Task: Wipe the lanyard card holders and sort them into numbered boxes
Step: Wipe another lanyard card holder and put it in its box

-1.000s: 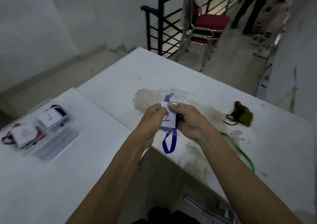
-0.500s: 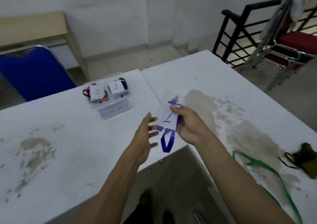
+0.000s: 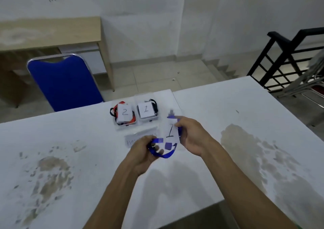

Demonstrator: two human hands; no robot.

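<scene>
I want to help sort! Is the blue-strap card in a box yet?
Not yet. The right hand holds the card holder above the table, outside box 1.

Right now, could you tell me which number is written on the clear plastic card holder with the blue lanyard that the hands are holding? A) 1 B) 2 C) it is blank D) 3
A: the clear card holder pinched by the right hand shows a handwritten 1.
</scene>
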